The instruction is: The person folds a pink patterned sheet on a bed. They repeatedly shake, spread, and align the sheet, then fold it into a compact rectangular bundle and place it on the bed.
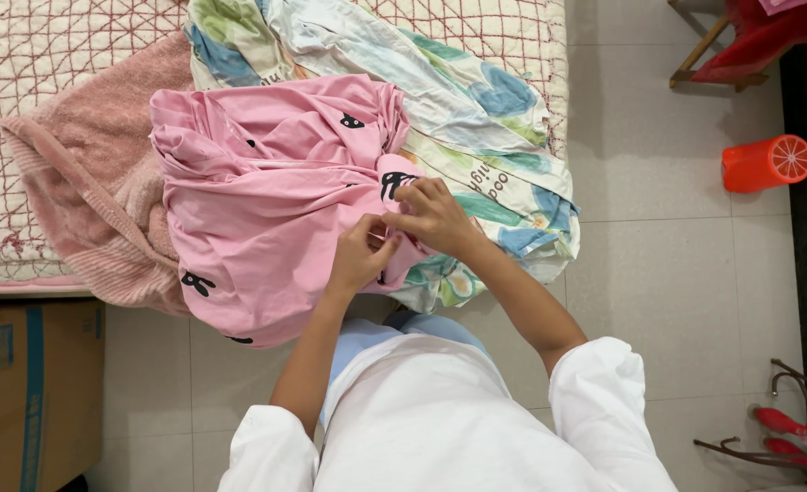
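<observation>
Pink cotton fills the middle of the view: a pink sheet (267, 200) with small black animal prints, bunched into a big soft bundle on the edge of the bed (20, 109). Its gathered end sits right at the hands, at the bundle's right side, and the bulk spreads away to the left, long axis running roughly left to right with folds fanning out from that gathered point. Left hand (359, 257) has its fingers curled and closed, pinching a fold of the pink cloth from below. Right hand (432, 217) comes in from above, fingers bent and pressed onto the same knot of fabric, thumb tucked against it. Both hands meet, almost touching. Underneath lies a patterned quilt (476, 118) in blue, green and white, a fuzzy pink blanket (84, 182) to the left. Cardboard box (30, 392) stands on the floor, an orange cylinder (766, 164) off right.
</observation>
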